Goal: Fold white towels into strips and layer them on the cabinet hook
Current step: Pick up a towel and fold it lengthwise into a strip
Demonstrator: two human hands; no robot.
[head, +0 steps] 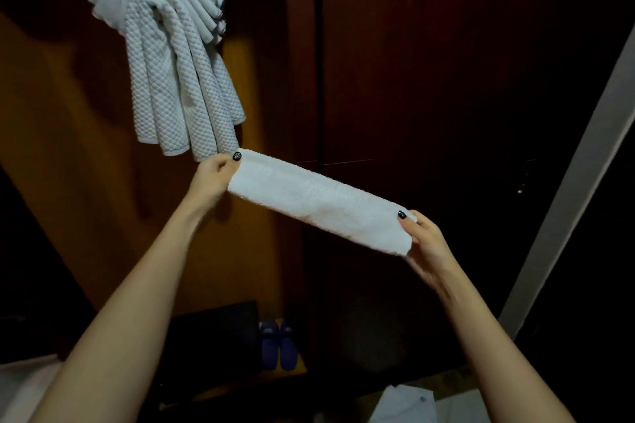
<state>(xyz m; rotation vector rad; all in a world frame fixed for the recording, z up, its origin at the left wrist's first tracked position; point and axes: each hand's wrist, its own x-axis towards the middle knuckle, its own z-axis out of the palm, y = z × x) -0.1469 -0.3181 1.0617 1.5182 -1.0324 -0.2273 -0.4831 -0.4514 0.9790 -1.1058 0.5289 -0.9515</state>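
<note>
Fingers (223, 163) of the left hand (211, 178) pinch one short end of the folded towel strip (319, 203). The right hand (427, 245) pinches the other end, thumb on top. The strip is held taut in mid-air at centre frame, sloping down to the right. Its upper-left end is just below the tails of the hung towels (171, 55).

Step, as I read it: fold done, hanging is next.

Next move needs a lift to upper left, then a drape over the crest of the stack with both tails even. The hook is buried under the layers, so aim by the crest.

Containers: cabinet door (446, 62) on the right looks closed, contents not visible. A pair of blue slippers (278, 345) sits in a dark low recess at bottom centre. There's a white item (405, 402) at lower right, can't identify.
</note>
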